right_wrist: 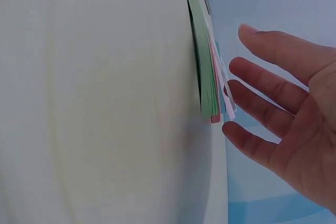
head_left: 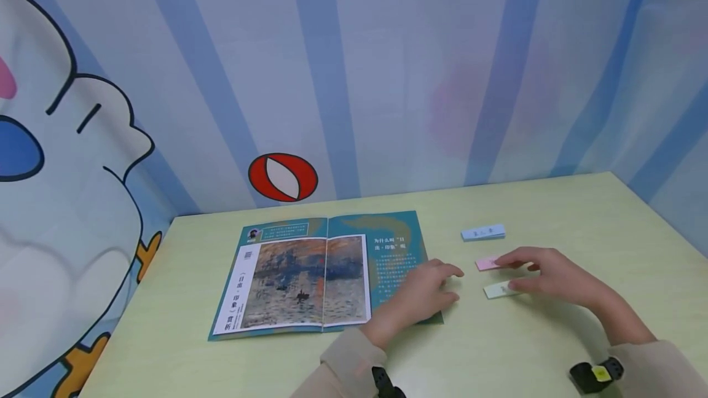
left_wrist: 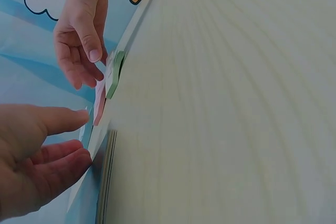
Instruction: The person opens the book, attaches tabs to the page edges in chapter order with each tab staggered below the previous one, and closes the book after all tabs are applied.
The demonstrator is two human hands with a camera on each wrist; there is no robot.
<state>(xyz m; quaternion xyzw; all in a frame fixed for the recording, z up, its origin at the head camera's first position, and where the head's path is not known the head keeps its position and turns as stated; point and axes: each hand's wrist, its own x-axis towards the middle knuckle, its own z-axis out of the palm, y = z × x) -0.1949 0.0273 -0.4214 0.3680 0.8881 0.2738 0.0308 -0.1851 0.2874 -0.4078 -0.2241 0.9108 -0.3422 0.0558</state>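
Three small pads of paper slips lie in a column on the table: a blue pad (head_left: 483,233) at the back, a pink pad (head_left: 487,263), and a pale green pad (head_left: 500,289) in front. My right hand (head_left: 558,275) hovers over the pink and green pads, fingertips covering their right ends; whether it touches them I cannot tell. In the right wrist view, the green pad (right_wrist: 201,61) stands out beside the loosely bent fingers. My left hand (head_left: 417,293) is over the right edge of an open booklet (head_left: 398,263), fingers reaching toward the pads and holding nothing.
The booklet shows a painting print (head_left: 287,281) across both pages. A pale wood-grain table (head_left: 166,300) carries everything. Behind it hangs a blue striped backdrop (head_left: 387,78) with a cartoon figure at left. Wrist-worn black devices (head_left: 589,378) sit at the sleeves.
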